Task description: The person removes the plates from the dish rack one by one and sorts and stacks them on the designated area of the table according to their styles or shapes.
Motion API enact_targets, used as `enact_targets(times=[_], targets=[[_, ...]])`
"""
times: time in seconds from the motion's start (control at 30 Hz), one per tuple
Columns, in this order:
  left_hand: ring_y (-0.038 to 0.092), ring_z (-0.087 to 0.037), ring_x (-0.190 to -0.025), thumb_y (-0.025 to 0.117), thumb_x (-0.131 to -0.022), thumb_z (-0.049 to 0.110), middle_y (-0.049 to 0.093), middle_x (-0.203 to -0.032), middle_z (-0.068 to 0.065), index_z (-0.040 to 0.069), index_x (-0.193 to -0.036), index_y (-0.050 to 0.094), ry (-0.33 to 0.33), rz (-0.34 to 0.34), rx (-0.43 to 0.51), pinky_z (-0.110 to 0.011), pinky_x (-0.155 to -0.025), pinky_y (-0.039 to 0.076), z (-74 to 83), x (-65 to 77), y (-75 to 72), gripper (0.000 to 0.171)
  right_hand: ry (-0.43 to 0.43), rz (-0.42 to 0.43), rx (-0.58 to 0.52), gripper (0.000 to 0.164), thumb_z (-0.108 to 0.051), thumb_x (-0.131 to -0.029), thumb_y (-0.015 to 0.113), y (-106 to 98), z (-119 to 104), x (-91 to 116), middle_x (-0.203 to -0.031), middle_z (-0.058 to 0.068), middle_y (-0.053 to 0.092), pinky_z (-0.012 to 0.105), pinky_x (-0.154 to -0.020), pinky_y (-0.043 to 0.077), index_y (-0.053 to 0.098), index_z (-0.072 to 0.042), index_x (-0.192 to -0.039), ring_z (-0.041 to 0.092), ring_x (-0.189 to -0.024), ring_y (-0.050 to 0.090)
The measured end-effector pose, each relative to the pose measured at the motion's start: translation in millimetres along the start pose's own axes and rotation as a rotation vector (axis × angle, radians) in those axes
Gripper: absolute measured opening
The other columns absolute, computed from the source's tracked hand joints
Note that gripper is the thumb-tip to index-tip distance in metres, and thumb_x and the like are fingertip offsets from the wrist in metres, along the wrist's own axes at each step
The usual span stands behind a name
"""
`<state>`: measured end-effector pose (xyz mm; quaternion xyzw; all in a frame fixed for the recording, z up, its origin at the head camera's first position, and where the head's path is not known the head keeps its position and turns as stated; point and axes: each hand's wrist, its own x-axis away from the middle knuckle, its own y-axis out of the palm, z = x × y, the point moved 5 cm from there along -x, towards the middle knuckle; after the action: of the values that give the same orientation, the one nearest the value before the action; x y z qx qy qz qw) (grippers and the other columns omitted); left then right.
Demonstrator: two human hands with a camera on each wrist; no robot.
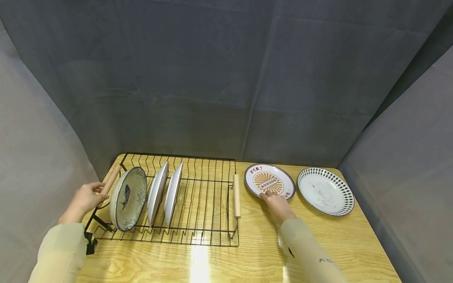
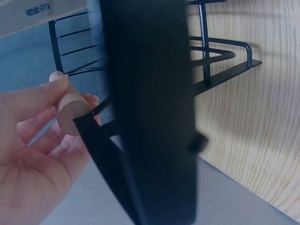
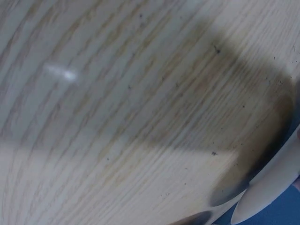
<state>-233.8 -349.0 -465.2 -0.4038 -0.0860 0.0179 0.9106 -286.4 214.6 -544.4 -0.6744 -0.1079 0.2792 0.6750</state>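
My left hand grips the wooden handle at the left end of a black wire dish rack; in the left wrist view its thumb and fingers curl round that handle. On the right, my right hand holds the near rim of a white plate with an orange sunburst and red characters. The right wrist view shows mainly wood grain, with the plate's pale edge at lower right and only a sliver of fingers. Standing in the rack are a fish-painted plate and two white plates.
A white plate with a dark diamond-patterned rim lies right of the sunburst plate. The rack's right wooden handle stands between the rack and the plates. Grey cloth walls the wooden table at the back and both sides.
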Motion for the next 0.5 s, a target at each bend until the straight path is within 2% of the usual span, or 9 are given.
enact_targets(times=[0.13, 0.33, 0.5], targets=[[0.059, -0.019, -0.063, 0.058, -0.084, 0.004, 0.048, -0.105, -0.039, -0.019, -0.124, 0.039, 0.0, -0.003, 0.0, -0.033, -0.055, 0.049, -0.4, 0.4, 0.9, 0.05, 0.016, -0.007, -0.037, 0.041, 0.012, -0.069, 0.064, 2.0, 0.0, 0.9, -0.091, 0.009, 0.061, 0.039, -0.059, 0.051, 0.066, -0.006, -0.105, 0.026, -0.077, 0.061], [0.059, -0.021, -0.064, 0.058, -0.084, 0.003, 0.048, -0.104, -0.039, -0.02, -0.124, 0.038, 0.009, -0.002, 0.006, -0.033, -0.055, 0.049, 0.0, 0.6, 0.9, 0.049, 0.051, -0.024, -0.062, 0.041, 0.012, -0.069, 0.065, 3.8, 0.9, 2.3, -0.089, 0.007, 0.062, 0.038, -0.058, 0.051, 0.067, -0.007, -0.106, 0.025, -0.077, 0.061], [0.059, -0.021, -0.066, 0.058, -0.084, 0.003, 0.048, -0.105, -0.039, -0.019, -0.124, 0.038, 0.01, 0.003, -0.002, -0.033, -0.056, 0.049, 1.1, 0.2, 0.1, 0.05, 0.075, -0.044, -0.088, 0.037, 0.01, -0.074, 0.062, 5.5, 0.1, 2.4, -0.087, 0.007, 0.061, 0.037, -0.058, 0.05, 0.067, -0.007, -0.107, 0.025, -0.075, 0.061]])
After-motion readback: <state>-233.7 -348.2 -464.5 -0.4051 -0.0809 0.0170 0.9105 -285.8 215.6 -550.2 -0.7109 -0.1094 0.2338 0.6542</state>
